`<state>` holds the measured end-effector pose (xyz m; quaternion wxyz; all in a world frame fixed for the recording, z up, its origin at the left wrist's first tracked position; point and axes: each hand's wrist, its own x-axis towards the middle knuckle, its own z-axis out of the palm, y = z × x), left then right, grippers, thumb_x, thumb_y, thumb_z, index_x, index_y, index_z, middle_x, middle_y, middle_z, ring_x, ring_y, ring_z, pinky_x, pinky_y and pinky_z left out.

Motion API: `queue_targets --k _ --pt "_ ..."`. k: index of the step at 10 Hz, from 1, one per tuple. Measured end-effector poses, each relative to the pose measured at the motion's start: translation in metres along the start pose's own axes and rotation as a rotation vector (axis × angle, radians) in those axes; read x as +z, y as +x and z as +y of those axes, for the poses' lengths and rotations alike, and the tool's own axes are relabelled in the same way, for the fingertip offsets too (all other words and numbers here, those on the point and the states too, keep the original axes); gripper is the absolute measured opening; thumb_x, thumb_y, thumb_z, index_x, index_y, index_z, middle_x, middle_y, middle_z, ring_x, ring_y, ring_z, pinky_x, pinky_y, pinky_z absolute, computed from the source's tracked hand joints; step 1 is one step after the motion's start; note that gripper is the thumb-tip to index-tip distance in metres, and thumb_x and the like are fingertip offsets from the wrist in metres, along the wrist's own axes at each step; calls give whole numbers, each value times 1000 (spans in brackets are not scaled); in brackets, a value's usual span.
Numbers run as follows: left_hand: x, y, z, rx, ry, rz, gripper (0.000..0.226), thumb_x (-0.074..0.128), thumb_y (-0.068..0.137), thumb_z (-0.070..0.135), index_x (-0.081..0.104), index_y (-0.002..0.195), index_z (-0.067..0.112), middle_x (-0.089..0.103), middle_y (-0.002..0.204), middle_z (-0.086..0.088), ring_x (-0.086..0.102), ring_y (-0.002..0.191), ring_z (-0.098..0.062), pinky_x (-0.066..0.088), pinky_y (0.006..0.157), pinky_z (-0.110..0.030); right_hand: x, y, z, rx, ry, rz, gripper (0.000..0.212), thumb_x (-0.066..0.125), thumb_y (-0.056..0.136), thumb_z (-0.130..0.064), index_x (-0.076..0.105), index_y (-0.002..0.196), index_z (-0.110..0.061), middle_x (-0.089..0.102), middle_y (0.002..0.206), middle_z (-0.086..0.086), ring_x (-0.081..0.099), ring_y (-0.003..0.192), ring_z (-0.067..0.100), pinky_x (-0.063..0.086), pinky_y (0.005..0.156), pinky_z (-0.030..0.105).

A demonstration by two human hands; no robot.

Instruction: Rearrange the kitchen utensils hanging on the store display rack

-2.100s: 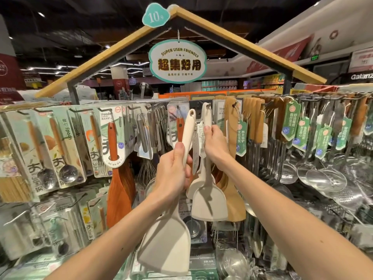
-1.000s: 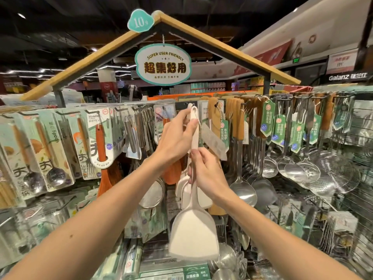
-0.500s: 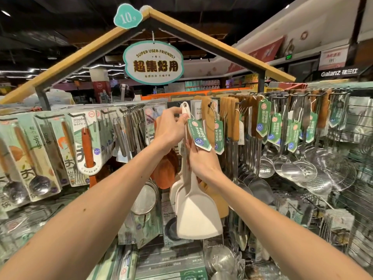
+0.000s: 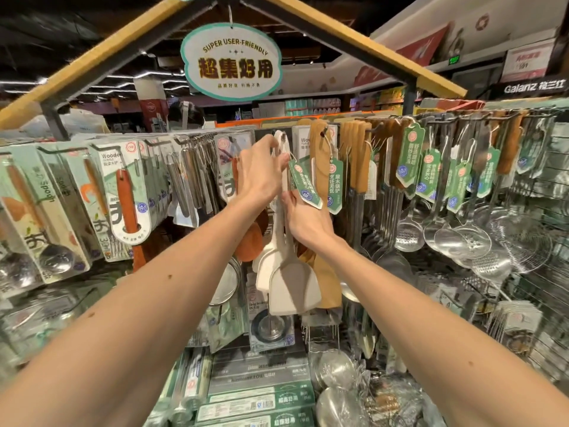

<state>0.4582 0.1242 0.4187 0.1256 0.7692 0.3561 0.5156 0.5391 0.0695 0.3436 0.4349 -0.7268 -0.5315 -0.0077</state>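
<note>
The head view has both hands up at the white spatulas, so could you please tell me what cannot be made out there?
- Head view: whether the front white spatula is on its hook; the left hand covers the handle top.
- Where the right hand grips; the handle lies behind it.
- The rear white spatula is mostly hidden by the front one.
- Small print on the green tag is too small.
</note>
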Motion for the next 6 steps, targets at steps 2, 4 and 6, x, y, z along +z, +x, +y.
queue_targets --k 2,4,6 --pt "-3 -4 -5 10 57 -48 33 66 95 29 61 125 17 72 93 -11 71 81 -28 57 82 -46 5 11 3 68 6 -6 51 28 104 -50 54 131 -16 53 139 15 48 128 36 37 105 42" --pt "-21 -41 -13 59 180 -227 39 59 99 36 57 132 16 68 88 1 60 87 -17 39 80 -28 0 -15 22 57 -89 -92 59 38 101 -54 70 98 -5 66 98 16 62 94 35 50 83 40" --pt "-61 -133 -57 168 461 -517 44 55 97 48 58 130 19 64 119 -7 58 113 -24 48 96 -43 2 -96 38 -168 -235 -75 48 49 94 -57 64 120 -19 67 117 7 60 108 28 48 79 37"
